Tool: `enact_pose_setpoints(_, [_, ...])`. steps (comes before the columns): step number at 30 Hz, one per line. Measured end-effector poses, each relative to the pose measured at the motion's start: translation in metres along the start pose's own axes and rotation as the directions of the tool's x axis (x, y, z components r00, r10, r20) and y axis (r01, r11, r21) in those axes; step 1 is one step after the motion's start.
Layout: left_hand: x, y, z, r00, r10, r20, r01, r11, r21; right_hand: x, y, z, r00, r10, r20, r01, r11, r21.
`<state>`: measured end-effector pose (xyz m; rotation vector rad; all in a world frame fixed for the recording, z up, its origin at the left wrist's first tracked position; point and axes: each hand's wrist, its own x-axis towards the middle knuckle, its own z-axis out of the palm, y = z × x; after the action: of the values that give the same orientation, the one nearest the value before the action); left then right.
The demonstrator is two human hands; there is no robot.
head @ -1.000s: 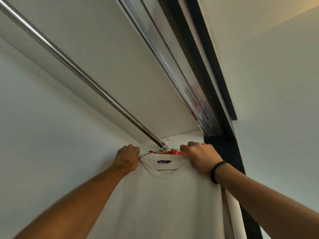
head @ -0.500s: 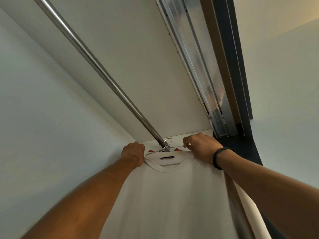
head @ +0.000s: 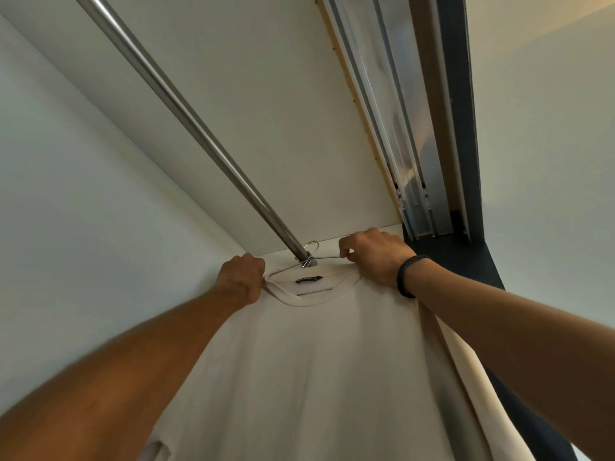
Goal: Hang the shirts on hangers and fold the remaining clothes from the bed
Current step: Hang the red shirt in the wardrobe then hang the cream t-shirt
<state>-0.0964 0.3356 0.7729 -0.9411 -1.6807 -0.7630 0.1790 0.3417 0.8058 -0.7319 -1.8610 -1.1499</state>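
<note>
A cream T-shirt [head: 319,367] with a dark neck label hangs on a wire hanger [head: 311,253]. The hanger's hook sits over the steel closet rod [head: 186,118] at its far end. My left hand [head: 242,277] grips the shirt's left shoulder by the collar. My right hand [head: 374,256] grips the right shoulder, and its fingers pinch the hanger's wire arm. Most of the hanger is hidden under the fabric.
I look up inside a white wardrobe. Its top panel [head: 266,94] is overhead and its back wall [head: 66,194] is on the left. Sliding-door tracks [head: 396,128] and a dark door frame [head: 466,161] run along the right.
The shirt and both hands have risen closer to the rod, and the red hanger behind the collar is no longer visible. The view has tilted further upward.
</note>
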Motion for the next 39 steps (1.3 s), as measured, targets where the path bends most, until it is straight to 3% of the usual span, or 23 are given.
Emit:
enact_pose_setpoints(20, [-0.011,-0.007,0.032,1.0,-0.006,0.011,0.006,1.0,-0.017,0.007,-0.033,0.006,0.996,0.068,0.058,-0.074,0.991,0.107])
enact_pose_setpoints(26, [-0.011,-0.005,0.04,1.0,-0.003,-0.031,0.003,1.0,-0.01,-0.007,-0.056,0.017,0.996,0.085,0.04,-0.086,0.996,0.023])
enact_pose_setpoints(30, [-0.005,-0.01,0.048,0.996,-0.087,0.028,0.091,0.977,-0.193,-0.013,-0.045,0.039,0.994,0.097,0.045,-0.099,0.994,0.049])
enact_pose_setpoints(33, [-0.019,0.001,0.053,0.981,-0.099,0.167,0.162,0.89,-0.426,-0.026,-0.056,0.046,0.993,0.115,-0.001,-0.115,0.992,-0.044])
enact_pose_setpoints(35, [-0.063,0.027,0.058,0.97,-0.09,0.226,0.214,0.76,-0.613,-0.054,-0.073,0.057,0.991,0.126,-0.053,-0.134,0.969,-0.207])
enact_pose_setpoints(37, [-0.135,0.056,0.07,0.966,-0.109,0.234,0.246,0.658,-0.711,-0.103,-0.096,0.077,0.994,0.105,-0.04,-0.111,0.968,-0.224])
enact_pose_setpoints(39, [-0.217,0.079,0.088,0.984,-0.053,0.172,0.16,0.697,-0.699,-0.156,-0.116,0.098,0.999,0.049,0.003,-0.048,0.984,-0.174])
